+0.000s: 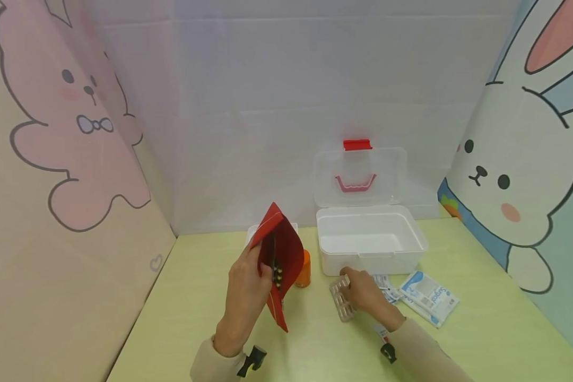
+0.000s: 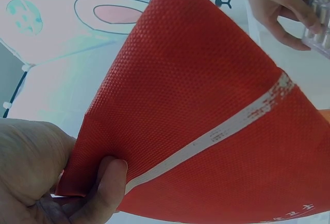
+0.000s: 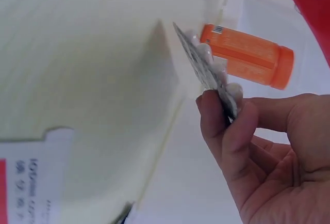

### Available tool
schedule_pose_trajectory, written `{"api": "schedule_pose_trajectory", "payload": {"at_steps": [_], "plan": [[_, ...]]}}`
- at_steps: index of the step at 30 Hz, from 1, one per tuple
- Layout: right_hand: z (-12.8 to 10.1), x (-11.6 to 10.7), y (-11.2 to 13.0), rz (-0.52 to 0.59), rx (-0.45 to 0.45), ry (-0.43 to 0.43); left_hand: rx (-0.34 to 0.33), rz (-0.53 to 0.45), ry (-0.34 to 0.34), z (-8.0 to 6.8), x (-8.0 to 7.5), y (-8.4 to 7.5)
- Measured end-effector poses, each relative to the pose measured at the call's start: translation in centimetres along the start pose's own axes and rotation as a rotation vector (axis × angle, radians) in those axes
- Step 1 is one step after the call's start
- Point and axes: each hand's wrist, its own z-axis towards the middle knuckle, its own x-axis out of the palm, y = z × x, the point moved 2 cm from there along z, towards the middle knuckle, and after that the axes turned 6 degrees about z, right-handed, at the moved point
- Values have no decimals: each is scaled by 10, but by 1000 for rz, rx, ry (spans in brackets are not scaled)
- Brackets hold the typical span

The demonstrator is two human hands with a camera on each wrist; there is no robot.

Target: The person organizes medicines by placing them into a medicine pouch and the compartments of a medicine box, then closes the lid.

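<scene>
A red fabric pouch (image 1: 293, 252) is gripped at its edge by my left hand (image 1: 248, 294), thumb on one side and fingers on the other. Its mouth gapes, and dark and yellow capsules (image 1: 278, 275) show inside. In the left wrist view the pouch (image 2: 191, 84) fills most of the frame, a pale stripe across it. To the right, my right hand (image 1: 365, 292) pinches a blister pack (image 1: 342, 305) of capsules between thumb and fingers. The right wrist view shows this blister pack (image 3: 203, 69) edge-on, raised off the table.
An orange bottle (image 1: 304, 271) stands just behind the pouch, partly covered by it. Behind my right hand is a white box (image 1: 387, 263) with its clear lid (image 1: 387, 164) raised. Flat white-and-blue packets (image 1: 432, 297) lie at right. A white-and-red package (image 3: 31, 182) lies below my right wrist.
</scene>
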Motion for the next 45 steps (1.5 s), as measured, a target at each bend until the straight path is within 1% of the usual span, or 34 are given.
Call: {"api": "schedule_pose_trajectory", "payload": {"at_steps": [6, 9, 15, 19, 23, 26, 36, 45], "plan": [[-7, -19, 13, 24, -14, -53, 20, 1, 0, 1, 1, -1], [-9, -28, 19, 14, -43, -93, 28, 7, -5, 1, 1, -1], [-14, -43, 35, 23, -86, -153, 19, 1, -3, 1, 1, -3], [-20, -55, 49, 32, -120, -223, 18, -5, -3, 1, 1, -5], [-26, -65, 61, 48, -176, -298, 17, -9, -1, 2, 0, -7], [-31, -71, 69, 65, -213, -334, 20, -11, -2, 3, 1, -8], [-40, -84, 95, 108, -321, -417, 27, -21, -6, 4, 1, -13], [-43, -82, 125, 131, -374, -431, 41, -42, -11, 3, 5, -22]]}}
